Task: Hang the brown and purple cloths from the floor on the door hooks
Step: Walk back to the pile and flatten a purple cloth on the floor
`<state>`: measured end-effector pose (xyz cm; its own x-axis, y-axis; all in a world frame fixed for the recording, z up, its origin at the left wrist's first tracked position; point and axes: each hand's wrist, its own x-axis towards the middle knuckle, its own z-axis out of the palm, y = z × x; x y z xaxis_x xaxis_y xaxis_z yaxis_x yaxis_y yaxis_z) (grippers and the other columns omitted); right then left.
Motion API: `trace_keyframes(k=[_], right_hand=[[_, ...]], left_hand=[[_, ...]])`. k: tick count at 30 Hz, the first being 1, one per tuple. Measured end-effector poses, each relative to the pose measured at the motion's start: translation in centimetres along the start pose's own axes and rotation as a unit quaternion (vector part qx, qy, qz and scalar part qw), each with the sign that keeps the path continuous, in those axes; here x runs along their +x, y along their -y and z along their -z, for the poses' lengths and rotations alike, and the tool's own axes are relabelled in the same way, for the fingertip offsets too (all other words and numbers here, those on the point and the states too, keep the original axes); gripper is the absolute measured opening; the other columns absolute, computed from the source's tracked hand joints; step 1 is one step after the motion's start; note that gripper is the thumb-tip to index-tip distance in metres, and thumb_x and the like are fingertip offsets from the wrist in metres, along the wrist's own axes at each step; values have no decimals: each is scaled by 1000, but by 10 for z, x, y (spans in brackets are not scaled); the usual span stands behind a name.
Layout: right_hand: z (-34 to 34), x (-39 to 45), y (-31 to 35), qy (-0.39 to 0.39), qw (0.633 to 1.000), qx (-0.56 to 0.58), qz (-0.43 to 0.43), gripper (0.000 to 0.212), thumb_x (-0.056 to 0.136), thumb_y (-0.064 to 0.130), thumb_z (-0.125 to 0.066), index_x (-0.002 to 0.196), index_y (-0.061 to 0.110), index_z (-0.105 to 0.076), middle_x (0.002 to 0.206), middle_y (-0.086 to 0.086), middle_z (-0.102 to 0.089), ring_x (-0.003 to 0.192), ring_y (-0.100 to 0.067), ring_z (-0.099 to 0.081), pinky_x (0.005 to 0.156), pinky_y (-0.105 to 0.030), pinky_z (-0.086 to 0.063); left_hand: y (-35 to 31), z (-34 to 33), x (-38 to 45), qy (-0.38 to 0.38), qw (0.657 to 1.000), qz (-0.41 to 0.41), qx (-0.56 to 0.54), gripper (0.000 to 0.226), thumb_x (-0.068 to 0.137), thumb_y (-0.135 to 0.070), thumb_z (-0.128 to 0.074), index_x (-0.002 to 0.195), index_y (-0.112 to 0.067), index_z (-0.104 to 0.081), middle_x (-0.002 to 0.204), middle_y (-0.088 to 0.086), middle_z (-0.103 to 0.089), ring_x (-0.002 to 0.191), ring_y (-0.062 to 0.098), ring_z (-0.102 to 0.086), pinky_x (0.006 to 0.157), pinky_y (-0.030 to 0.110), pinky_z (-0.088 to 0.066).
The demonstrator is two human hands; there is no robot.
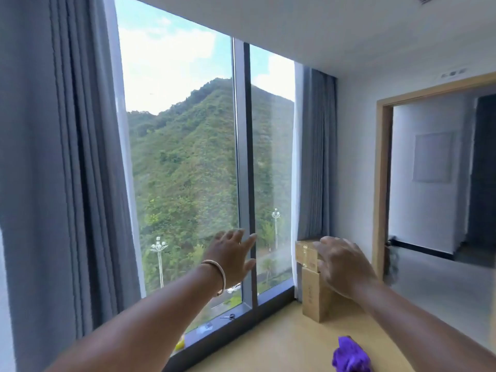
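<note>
Left hand (232,257) fingers spread, empty; right hand (342,265) fingers loosely extended, empty; purple cloth (351,357) cut off at bottom edge, brown cloth unseen

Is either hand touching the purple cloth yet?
Apart. The head view shows the purple cloth lying on the floor, with the left hand and right hand raised well above it.

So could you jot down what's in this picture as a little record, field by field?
left hand: raised, fingers spread, holding nothing; bracelet on the wrist
right hand: raised, holding nothing
purple cloth: crumpled on the floor, not yet picked up
brown cloth: not in view
boxes: cardboard, stacked by the window
scissors: on the sill
doorway: on the right; no hooks visible
</note>
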<state>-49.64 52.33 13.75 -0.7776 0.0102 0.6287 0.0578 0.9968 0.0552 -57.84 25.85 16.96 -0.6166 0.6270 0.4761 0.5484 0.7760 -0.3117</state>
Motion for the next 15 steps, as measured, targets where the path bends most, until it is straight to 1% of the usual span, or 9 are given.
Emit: trace_keyframes(k=[4,6,10,14,15], right_hand=[[13,-37,-82,10,998,-37,-53,44,93,33,-46,136,25,-48,136,6,-52,126,-15,-45,111,-35,-26],[24,-57,-117,17,995,-56,-79,45,94,34,-44,138,25,-47,138,6,-50,128,-15,-43,113,-35,-24],[51,-102,-176,7,985,-98,-143,39,94,32,-46,132,24,-53,132,5,-56,125,-16,-46,111,-34,-26],[68,-148,-211,-5,970,-105,-221,38,93,30,-48,129,22,-57,125,4,-61,119,-18,-50,105,-34,-32],[69,-159,-218,1,965,-104,-239,39,92,29,-47,129,21,-57,127,4,-61,122,-19,-49,106,-34,-31]], left_hand=[[-84,-10,50,-18,998,-50,-28,63,96,-55,-34,150,-29,-17,152,4,-30,140,24,-28,115,44,-22],[-123,-11,72,-25,996,-75,-44,64,96,-57,-31,151,-29,-14,153,4,-29,141,24,-26,115,44,-21],[-200,-9,105,-46,987,-124,-86,64,95,-58,-31,151,-30,-14,153,2,-29,141,22,-26,116,44,-20],[-274,-8,121,-70,974,-163,-140,62,94,-59,-31,148,-32,-18,152,-1,-32,140,20,-28,115,44,-21],[-290,-9,123,-71,971,-170,-153,62,94,-60,-32,148,-33,-19,152,-1,-32,141,20,-29,116,44,-21]])
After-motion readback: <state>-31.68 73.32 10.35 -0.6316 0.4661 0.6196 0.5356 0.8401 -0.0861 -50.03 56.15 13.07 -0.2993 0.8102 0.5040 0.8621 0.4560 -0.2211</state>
